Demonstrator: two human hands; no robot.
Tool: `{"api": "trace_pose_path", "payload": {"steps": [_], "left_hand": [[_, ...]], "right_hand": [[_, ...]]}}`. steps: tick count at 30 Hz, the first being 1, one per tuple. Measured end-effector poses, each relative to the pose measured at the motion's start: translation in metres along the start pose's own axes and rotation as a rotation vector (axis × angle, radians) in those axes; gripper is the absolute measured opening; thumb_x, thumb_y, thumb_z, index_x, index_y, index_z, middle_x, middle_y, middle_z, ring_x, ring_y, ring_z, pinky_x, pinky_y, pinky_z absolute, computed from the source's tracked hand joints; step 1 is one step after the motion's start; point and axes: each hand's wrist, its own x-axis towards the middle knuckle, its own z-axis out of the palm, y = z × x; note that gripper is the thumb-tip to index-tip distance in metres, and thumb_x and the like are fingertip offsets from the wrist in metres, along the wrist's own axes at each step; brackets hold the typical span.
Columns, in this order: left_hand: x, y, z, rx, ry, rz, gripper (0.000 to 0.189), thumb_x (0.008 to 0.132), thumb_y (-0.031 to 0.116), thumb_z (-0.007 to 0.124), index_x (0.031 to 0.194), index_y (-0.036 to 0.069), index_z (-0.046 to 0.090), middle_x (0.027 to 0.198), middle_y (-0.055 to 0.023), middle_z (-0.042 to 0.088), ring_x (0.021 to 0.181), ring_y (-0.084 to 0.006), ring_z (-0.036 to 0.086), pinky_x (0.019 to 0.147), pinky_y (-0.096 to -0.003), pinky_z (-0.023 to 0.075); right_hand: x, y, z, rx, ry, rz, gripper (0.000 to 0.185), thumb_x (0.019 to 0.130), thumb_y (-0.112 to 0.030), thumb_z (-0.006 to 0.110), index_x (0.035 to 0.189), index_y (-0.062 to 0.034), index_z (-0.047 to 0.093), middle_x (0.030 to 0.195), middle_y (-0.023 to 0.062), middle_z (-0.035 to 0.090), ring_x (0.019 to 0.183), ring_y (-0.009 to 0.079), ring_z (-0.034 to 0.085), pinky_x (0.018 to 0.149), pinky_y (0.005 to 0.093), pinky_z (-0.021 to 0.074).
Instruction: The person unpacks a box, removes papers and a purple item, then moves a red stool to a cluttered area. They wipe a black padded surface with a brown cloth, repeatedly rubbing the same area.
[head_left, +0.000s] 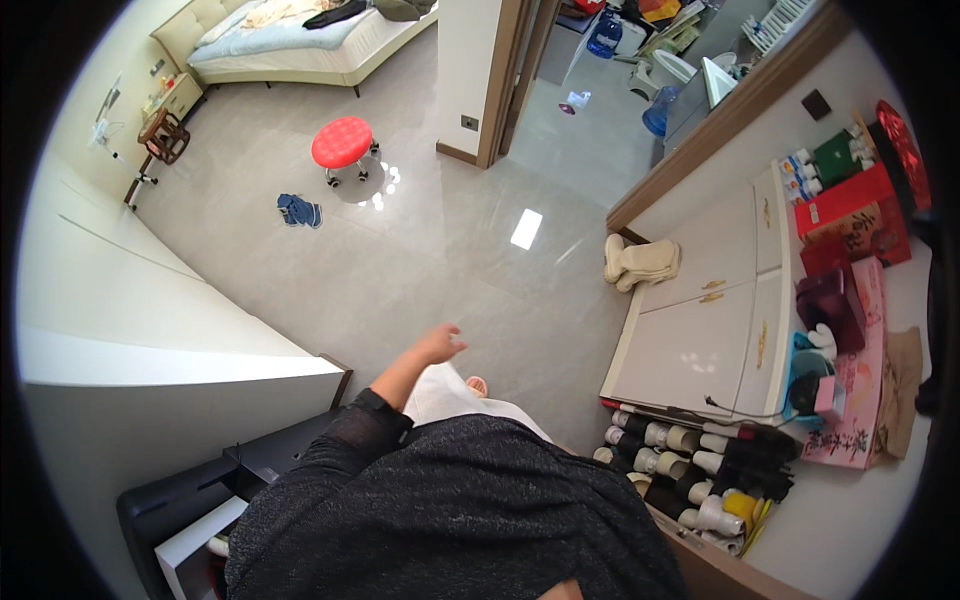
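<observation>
My left hand (442, 343) reaches out over the tiled floor in front of my body, its fingers apart and nothing in them. Below it show my light trousers (442, 390) and one pink slipper (477, 387). Only a small patch of skin, seemingly part of my right arm, shows at the bottom edge; my right hand itself is out of view. Farther ahead on the floor stand a red round stool on casters (342, 142) and a crumpled pile of blue cloth (298, 211).
On the right, beige boots (645, 262) stand by a white cabinet (686, 337) with boxes on top. Many thread cones (675, 461) lie below its near side. A wooden doorframe (720, 127) leads to another room. A white wall edge (330, 364) is at left, a bed (277, 64) beyond.
</observation>
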Motion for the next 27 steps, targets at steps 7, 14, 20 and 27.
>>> {"api": "trace_pose_path", "payload": {"steps": [7, 14, 20, 27], "left_hand": [[0.033, -0.054, -0.104, 0.021, -0.02, -0.158, 0.057, 0.087, 0.038, 0.072, 0.13, 0.002, 0.063, 0.124, -0.0233, 0.067, 0.116, -0.0371, 0.064, 0.1, -0.0425, 0.0505], [0.1, -0.073, -0.207, -0.095, -0.003, -0.212, 0.059, 0.087, 0.04, 0.071, 0.132, 0.003, 0.062, 0.126, -0.0236, 0.066, 0.118, -0.0377, 0.063, 0.1, -0.0437, 0.0501], [0.157, -0.099, -0.305, -0.11, 0.1, -0.271, 0.054, 0.09, 0.036, 0.071, 0.134, 0.007, 0.061, 0.126, -0.019, 0.066, 0.116, -0.0334, 0.064, 0.098, -0.0423, 0.051], [0.208, -0.108, -0.375, -0.118, 0.061, -0.43, 0.053, 0.09, 0.037, 0.069, 0.133, 0.007, 0.061, 0.127, -0.0168, 0.066, 0.116, -0.0324, 0.064, 0.098, -0.0419, 0.0509]], "right_hand": [[0.1, -0.03, 0.05, 0.015, -0.126, 0.108, 0.023, 0.091, -0.025, 0.067, 0.098, -0.0024, 0.068, 0.08, 0.0088, 0.067, 0.077, 0.0238, 0.066, 0.071, 0.0402, 0.0516], [0.165, -0.086, 0.079, -0.165, -0.149, 0.182, 0.023, 0.092, -0.025, 0.066, 0.096, -0.0024, 0.067, 0.078, 0.0054, 0.067, 0.073, 0.0192, 0.065, 0.069, 0.0387, 0.0518], [0.385, -0.285, 0.076, 0.235, -0.124, 0.028, 0.02, 0.097, -0.018, 0.061, 0.111, -0.0035, 0.059, 0.082, 0.0026, 0.061, 0.064, 0.0104, 0.059, 0.051, 0.0255, 0.0463], [0.564, -0.489, 0.197, -0.093, -0.441, -0.012, 0.029, 0.095, -0.025, 0.065, 0.115, -0.0045, 0.062, 0.095, 0.0033, 0.066, 0.074, 0.0128, 0.063, 0.058, 0.0266, 0.0517]]}}
